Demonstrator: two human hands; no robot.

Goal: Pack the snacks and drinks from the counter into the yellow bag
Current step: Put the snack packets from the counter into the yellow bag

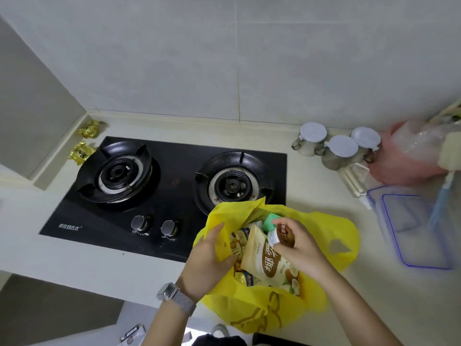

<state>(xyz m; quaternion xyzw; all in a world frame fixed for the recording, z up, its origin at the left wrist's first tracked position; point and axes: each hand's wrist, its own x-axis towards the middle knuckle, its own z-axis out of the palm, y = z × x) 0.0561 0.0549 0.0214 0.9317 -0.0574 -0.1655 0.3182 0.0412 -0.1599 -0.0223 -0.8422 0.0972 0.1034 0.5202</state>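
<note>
- Yellow bag: soft, thin, shapeless sheet lying slumped on the counter, its far edge over the front right corner of the gas hob. I judge it will collapse unless its mouth is held open, so the rim is the place to take it.
- My left hand: fingers curled over the near-left rim of the bag, gripping the sheet and drawing the mouth wide; wrist bent inward, a metal-band watch on the forearm.
- My right hand: over the open mouth, thumb and fingers closed round a small bottle with a brown label and a green cap, cap pointing away from me. I judge it stiff, fairly light and smooth; the body, where I hold it, gives the surest purchase.
- Large cream snack packet: already in the bag, directly under the bottle, with smaller packets beside it. Puffed and crushable, by my estimate, so the bottle should go in beside it.
- Two gold-wrapped snacks: on the counter at the hob's far-left corner, well apart from the bag, not yet packed. Light and crinkly; a pinch at a twisted end would serve.
- Lidded jars: against the wall to the right.
</note>
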